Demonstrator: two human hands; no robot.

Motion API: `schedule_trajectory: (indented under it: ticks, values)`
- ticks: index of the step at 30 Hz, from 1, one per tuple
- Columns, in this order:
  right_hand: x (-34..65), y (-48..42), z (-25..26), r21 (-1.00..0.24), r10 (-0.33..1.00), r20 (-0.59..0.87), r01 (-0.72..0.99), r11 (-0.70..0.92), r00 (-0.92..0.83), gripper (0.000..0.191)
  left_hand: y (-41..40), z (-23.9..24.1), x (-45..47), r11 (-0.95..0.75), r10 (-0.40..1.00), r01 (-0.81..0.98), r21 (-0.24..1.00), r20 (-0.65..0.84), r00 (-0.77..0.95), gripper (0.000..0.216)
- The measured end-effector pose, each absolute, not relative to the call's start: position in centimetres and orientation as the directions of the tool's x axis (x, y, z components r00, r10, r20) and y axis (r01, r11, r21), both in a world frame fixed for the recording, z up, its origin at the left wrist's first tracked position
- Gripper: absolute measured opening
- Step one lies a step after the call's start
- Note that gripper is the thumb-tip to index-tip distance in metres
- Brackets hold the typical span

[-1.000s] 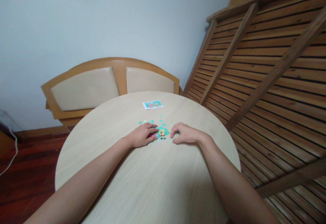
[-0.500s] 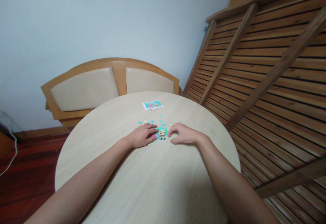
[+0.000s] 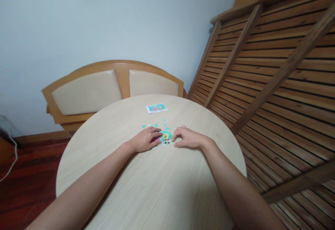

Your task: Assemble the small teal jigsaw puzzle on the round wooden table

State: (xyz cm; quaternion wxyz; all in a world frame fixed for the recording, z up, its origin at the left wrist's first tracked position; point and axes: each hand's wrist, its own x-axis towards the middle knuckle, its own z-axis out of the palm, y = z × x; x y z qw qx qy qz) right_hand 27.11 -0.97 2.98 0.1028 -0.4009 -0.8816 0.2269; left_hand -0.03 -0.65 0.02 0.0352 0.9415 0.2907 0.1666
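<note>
A small jigsaw puzzle point(image 3: 165, 138) in teal and yellow lies partly joined on the round pale wooden table point(image 3: 146, 188). Several loose teal pieces point(image 3: 154, 125) are scattered just beyond it. My left hand point(image 3: 145, 139) lies flat on the puzzle's left side, fingers stretched out over it. My right hand point(image 3: 187, 138) rests at the puzzle's right edge with curled fingers, fingertips pressing on the pieces there. What the curled fingers hold, if anything, is hidden.
A small picture card point(image 3: 156, 108) lies farther back on the table. Behind the table stands a curved wooden bench back point(image 3: 104, 87) with beige pads. A slatted wooden frame point(image 3: 274, 83) leans along the right. A white cable point(image 3: 13, 160) runs over the dark floor at left.
My right hand has slid slightly left, closer to the puzzle. My left hand has stayed in place.
</note>
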Motion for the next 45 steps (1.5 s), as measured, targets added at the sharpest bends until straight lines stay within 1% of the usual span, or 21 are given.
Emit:
schedule_trajectory:
  ticks: [4,13,22,33,38,42,45]
  values:
    - [27.1,-1.0,2.9,-0.479,0.757,0.004,0.663,0.575,-0.654,0.017,-0.7,0.0,0.0,-0.831,0.556,0.534,0.157,0.294,0.778,0.040]
    - [26.8,-0.4,1.8,-0.460,0.737,0.124,0.620,0.636,-0.664,0.020,-0.8,0.0,0.3,-0.842,0.538,0.514,0.162,0.316,0.782,0.040]
    - [26.6,-0.6,1.8,-0.457,0.728,0.144,0.608,0.649,-0.670,0.019,-0.8,0.1,0.3,-0.843,0.536,0.513,0.160,0.317,0.782,0.039]
    - [26.7,-0.6,2.0,-0.500,0.723,0.142,0.582,0.642,-0.676,0.022,-0.8,0.0,0.3,-0.843,0.537,0.515,0.157,0.316,0.782,0.040]
    - [27.2,-0.5,2.3,-0.506,0.723,0.169,0.570,0.647,-0.670,0.017,-0.9,0.0,0.3,-0.840,0.540,0.518,0.158,0.314,0.781,0.040]
    - [27.3,-0.3,2.2,-0.504,0.704,0.150,0.559,0.659,-0.694,0.015,-1.0,0.1,0.3,-0.843,0.537,0.515,0.156,0.314,0.783,0.040]
    - [27.9,0.1,2.0,-0.533,0.738,0.183,0.565,0.630,-0.650,0.016,-1.1,0.1,0.3,-0.847,0.531,0.508,0.159,0.309,0.789,0.040]
